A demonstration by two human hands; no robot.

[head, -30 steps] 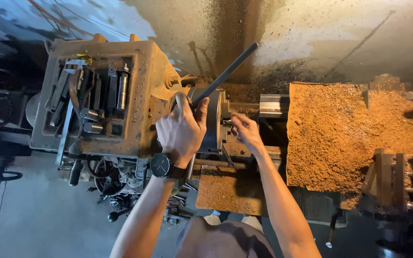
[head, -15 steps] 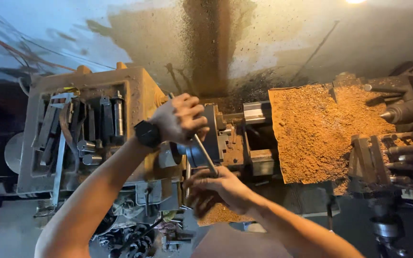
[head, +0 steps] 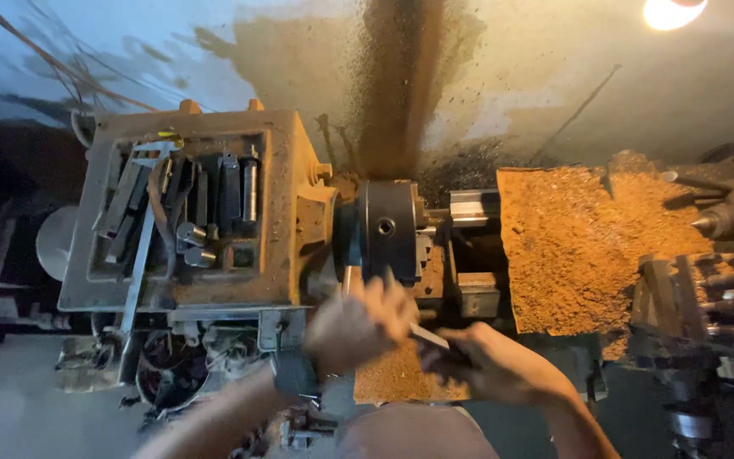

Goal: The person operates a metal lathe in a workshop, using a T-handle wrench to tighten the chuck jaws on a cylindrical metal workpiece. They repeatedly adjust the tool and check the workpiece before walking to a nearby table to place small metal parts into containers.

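Headstock tool tray (head: pixel 182 212), left of chuck (head: pixel 381 228). Left hand (head: pixel 358 327), blurred, fingers closed round chuck key (head: pixel 428 338) below chuck. Right hand (head: pixel 490 365) grips its handle end. Risk: key slipping, knuckles striking chuck jaws.

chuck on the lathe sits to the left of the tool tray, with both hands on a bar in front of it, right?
Not quite. In the head view the chuck sits to the right of the tool tray, not the left. Both hands, left and right, do grip a bar in front of it.
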